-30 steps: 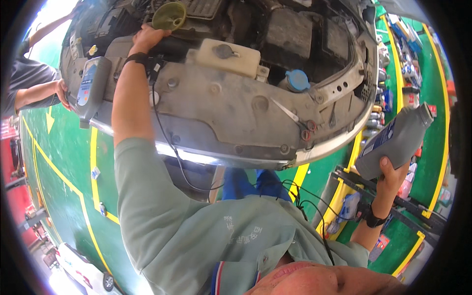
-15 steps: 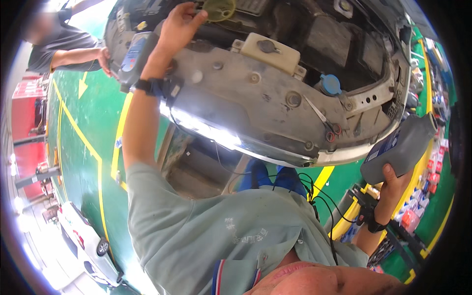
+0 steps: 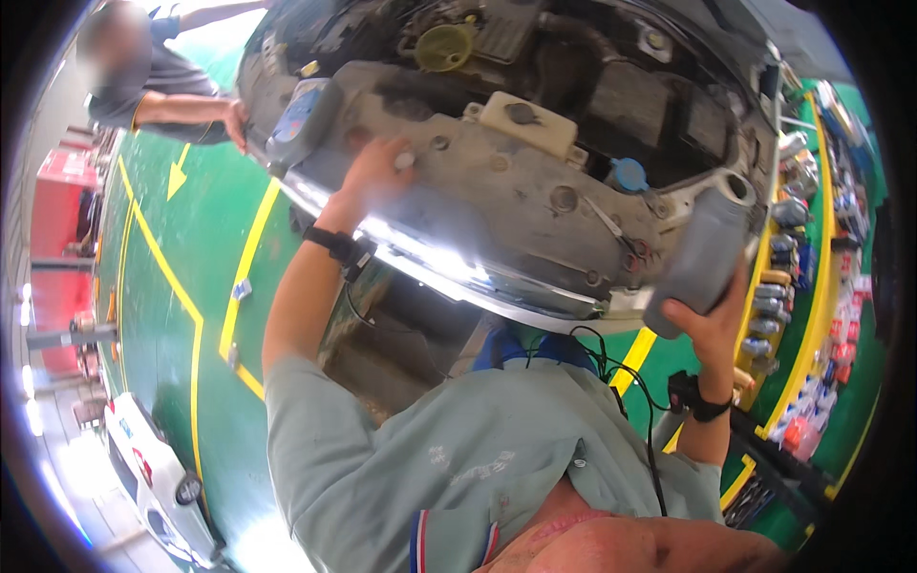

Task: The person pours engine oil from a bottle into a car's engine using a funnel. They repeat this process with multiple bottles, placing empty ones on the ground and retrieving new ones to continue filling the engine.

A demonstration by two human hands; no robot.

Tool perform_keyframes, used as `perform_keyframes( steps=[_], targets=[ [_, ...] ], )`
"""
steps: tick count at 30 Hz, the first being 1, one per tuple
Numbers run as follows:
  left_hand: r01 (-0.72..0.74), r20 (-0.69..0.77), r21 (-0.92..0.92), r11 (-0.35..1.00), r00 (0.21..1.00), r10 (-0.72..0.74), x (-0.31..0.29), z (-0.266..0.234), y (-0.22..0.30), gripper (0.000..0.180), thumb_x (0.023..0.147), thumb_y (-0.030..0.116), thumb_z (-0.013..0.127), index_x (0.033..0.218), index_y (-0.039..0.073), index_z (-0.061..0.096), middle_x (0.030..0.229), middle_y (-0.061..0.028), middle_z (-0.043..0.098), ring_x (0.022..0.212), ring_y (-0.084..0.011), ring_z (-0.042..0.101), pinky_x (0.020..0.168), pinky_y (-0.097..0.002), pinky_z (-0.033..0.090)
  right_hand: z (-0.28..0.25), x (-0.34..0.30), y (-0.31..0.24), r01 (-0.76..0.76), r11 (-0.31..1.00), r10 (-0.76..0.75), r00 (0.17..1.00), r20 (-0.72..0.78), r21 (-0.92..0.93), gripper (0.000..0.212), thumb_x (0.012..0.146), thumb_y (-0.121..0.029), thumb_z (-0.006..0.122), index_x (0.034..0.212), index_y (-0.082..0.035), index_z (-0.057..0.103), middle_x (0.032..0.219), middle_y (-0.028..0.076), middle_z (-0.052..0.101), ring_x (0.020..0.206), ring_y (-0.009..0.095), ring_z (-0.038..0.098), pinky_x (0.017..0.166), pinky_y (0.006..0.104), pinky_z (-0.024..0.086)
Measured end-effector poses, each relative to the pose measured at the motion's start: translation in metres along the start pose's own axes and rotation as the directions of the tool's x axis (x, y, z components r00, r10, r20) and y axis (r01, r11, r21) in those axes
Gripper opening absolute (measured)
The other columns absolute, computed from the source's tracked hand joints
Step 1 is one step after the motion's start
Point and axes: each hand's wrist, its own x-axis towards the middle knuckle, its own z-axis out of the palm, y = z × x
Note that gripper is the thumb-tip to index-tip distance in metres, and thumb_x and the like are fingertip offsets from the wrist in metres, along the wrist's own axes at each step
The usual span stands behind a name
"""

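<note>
My right hand (image 3: 712,320) is wrapped round the lower part of a grey plastic bottle (image 3: 702,244). That bottle stands tilted, its uncapped mouth toward the far right, beside the car's front edge. Over the panel at the front of the engine bay, my left hand (image 3: 374,177) is smeared by motion. Its fingertips are at a small pale round cap (image 3: 404,160); whether they grip it I cannot tell. A second grey bottle (image 3: 306,119) with a blue label rests on the panel, left of that hand. Farther back, a yellow translucent funnel (image 3: 443,48) sits in the engine bay.
Red-handled scissors (image 3: 630,244) lie on the panel (image 3: 478,205). A cream reservoir (image 3: 528,122) and a blue cap (image 3: 629,174) are behind it. Another person's hand (image 3: 235,124) touches the car's left edge. Goods line a yellow-edged rack (image 3: 798,353) at right; black cables (image 3: 635,382) hang by my body.
My left hand has moved from the funnel down toward me, to the pale cap. My right hand has brought its bottle leftward and more upright. The view has shifted slightly.
</note>
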Motion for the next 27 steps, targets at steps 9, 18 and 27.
perform_keyframes(
  steps=[9, 18, 27],
  targets=[
    [0.159, -0.157, -0.368, 0.916, 0.96, -0.23, -0.016, -0.018, 0.046, 0.033, 0.091, 0.019, 0.065, 0.119, 0.003, 0.062, 0.098, -0.0122, 0.07, 0.095, -0.0218, 0.068, 0.083, -0.0385, 0.054, 0.045, 0.004, -0.032, 0.15, 0.988, -0.152, 0.962, 0.227, 0.026, 0.137, 0.057, -0.04, 0.1, 0.162, 0.004, 0.024, 0.158, 0.022, 0.042, 0.149, 0.034, 0.04, 0.123, 0.043, 0.03],
    [-0.261, -0.247, -0.94, 0.218, 0.965, 0.09, -0.073, -0.086, 0.257, 0.042, 0.091, 0.002, 0.065, 0.132, 0.001, 0.056, 0.128, -0.0077, 0.062, 0.119, -0.0159, 0.056, 0.106, -0.0303, 0.041, 0.047, -0.012, -0.035, 0.286, 0.957, -0.291, 0.921, 0.259, 0.059, 0.126, 0.057, -0.034, 0.097, 0.16, -0.002, 0.031, 0.148, 0.023, 0.053, 0.137, 0.04, 0.051, 0.115, 0.0453, 0.04],
    [-0.36, -0.304, -0.875, 0.324, 0.929, 0.21, -0.088, -0.075, 0.298, 0.036, 0.087, -0.003, 0.071, 0.119, 0.004, 0.058, 0.13, -0.0098, 0.064, 0.119, -0.019, 0.057, 0.106, -0.0341, 0.042, 0.014, -0.02, -0.03, 0.429, 0.883, -0.403, 0.901, 0.162, -0.188, 0.122, 0.055, -0.026, 0.096, 0.158, -0.001, 0.035, 0.15, 0.025, 0.049, 0.139, 0.043, 0.048, 0.118, 0.0469, 0.036]
  ],
)
